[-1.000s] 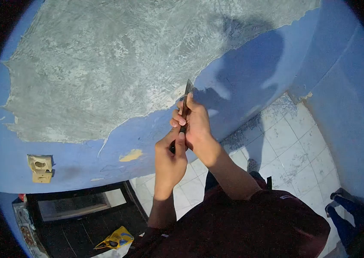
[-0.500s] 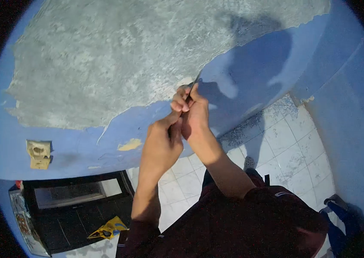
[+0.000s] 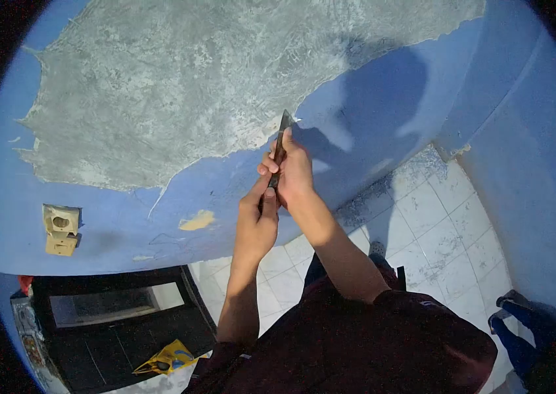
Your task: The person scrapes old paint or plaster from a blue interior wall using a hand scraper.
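1. The scraper (image 3: 280,152) points upward, blade by the border between bare plaster (image 3: 160,98) and blue paint (image 3: 225,180); contact is unclear.
2. Right hand (image 3: 297,172) curls around it near the blade, probably for steering.
3. Left hand (image 3: 256,226) clasps the handle's lower end, likely bracing.

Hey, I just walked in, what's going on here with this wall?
A person is holding a flat-bladed tool in both hands, with the right hand nearer the blade and the left hand lower on the handle. The blade is at the ragged edge where blue paint meets a large bare grey patch. Much blue remains below that edge; whether the blade is pressing in isn't clear.
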`<action>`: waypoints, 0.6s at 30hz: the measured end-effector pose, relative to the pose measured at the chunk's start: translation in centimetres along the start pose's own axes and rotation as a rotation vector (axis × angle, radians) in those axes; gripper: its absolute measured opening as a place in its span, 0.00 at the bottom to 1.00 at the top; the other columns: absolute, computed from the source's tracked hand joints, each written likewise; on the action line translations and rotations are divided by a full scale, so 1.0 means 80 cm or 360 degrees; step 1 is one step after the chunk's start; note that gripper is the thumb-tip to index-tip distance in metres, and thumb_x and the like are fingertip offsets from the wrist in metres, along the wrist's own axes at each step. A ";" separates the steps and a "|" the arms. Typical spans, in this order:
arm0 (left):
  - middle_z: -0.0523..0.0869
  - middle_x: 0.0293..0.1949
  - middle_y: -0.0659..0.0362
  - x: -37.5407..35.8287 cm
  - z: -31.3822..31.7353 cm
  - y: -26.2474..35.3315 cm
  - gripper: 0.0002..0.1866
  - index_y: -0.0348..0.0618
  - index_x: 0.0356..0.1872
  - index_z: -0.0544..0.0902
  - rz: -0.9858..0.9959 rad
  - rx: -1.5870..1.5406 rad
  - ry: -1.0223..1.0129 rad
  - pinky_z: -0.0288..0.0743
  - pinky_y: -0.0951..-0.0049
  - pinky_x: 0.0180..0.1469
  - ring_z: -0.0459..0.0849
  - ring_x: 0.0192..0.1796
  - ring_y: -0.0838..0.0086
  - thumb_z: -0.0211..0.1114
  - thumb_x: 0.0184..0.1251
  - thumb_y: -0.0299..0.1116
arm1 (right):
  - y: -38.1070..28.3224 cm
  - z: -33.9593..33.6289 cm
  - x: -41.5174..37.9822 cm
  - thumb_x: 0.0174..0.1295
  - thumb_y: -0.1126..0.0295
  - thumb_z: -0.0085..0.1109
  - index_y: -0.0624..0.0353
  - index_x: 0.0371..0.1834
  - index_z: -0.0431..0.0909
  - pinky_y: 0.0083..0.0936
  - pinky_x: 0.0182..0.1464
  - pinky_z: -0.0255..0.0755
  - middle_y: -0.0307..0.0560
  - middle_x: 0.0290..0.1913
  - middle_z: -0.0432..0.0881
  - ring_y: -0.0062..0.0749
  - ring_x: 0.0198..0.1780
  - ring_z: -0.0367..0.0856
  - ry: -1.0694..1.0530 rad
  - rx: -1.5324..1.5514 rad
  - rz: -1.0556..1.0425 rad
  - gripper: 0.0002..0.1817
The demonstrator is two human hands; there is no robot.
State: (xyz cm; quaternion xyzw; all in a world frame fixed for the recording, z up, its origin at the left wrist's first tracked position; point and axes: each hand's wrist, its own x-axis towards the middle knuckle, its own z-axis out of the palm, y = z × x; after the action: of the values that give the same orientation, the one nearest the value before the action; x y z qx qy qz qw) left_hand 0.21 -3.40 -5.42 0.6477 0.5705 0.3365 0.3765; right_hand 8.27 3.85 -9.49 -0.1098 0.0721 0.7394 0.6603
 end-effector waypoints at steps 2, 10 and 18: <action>0.73 0.23 0.62 0.003 0.001 0.005 0.19 0.34 0.62 0.72 0.0016 0.0082 0.0024 0.62 0.78 0.26 0.67 0.23 0.82 0.48 0.74 0.28 | -0.001 0.002 0.004 0.72 0.52 0.44 0.56 0.25 0.64 0.28 0.27 0.61 0.38 0.22 0.64 0.25 0.18 0.59 0.0041 -0.0025 0.0010 0.22; 0.75 0.21 0.52 0.003 0.011 0.036 0.16 0.25 0.56 0.74 0.0103 0.0462 0.0096 0.65 0.74 0.28 0.69 0.25 0.78 0.48 0.70 0.20 | -0.008 0.009 0.003 0.72 0.51 0.44 0.58 0.26 0.64 0.28 0.26 0.62 0.38 0.21 0.59 0.25 0.18 0.58 0.0095 0.0080 0.0130 0.23; 0.76 0.26 0.56 0.006 0.015 0.039 0.17 0.24 0.57 0.73 0.0099 0.0564 0.0108 0.69 0.77 0.33 0.70 0.30 0.81 0.49 0.69 0.19 | -0.012 0.005 0.003 0.71 0.50 0.44 0.59 0.26 0.65 0.28 0.26 0.61 0.39 0.22 0.61 0.25 0.18 0.58 0.0067 0.0129 0.0171 0.23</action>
State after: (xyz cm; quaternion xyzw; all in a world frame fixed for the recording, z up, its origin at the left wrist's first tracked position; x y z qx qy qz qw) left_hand 2.83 -3.27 -3.32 0.7095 0.6129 0.2640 0.2264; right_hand 9.16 4.31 -9.11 -0.0943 0.1217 0.7678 0.6219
